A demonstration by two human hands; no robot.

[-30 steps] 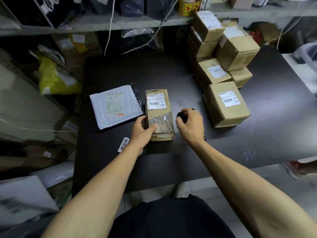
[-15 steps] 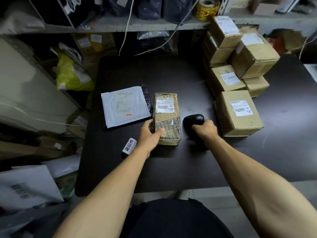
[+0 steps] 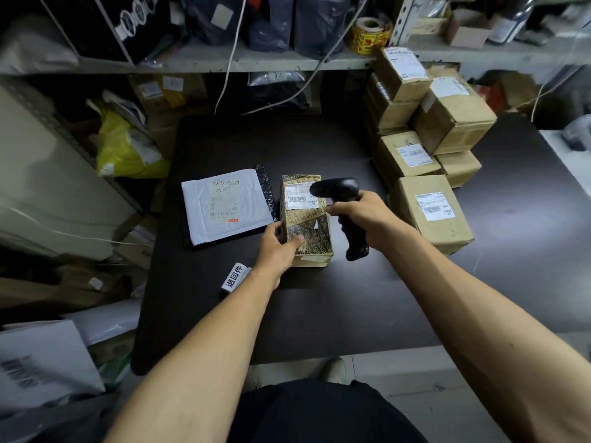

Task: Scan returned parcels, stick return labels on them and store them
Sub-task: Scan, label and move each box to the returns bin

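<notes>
A patterned brown parcel (image 3: 311,225) with a white barcode label lies in the middle of the dark table (image 3: 319,308). My left hand (image 3: 276,251) grips its near left corner, thumb on top. My right hand (image 3: 363,220) holds a black barcode scanner (image 3: 343,206) by the handle, lifted just above the parcel's right side, its head over the label. A white padded mailer (image 3: 224,206) lies left of the parcel. A roll of white return labels (image 3: 236,277) sits by my left wrist.
Several cardboard boxes (image 3: 431,212) with labels are stacked at the table's right and back right. A shelf (image 3: 256,60) with dark bags, cables and a yellow tape roll (image 3: 369,35) runs behind. Bags and boxes crowd the floor at left.
My right hand has picked the scanner up off the table and raised it over the parcel's label. My left hand has kept hold of the parcel.
</notes>
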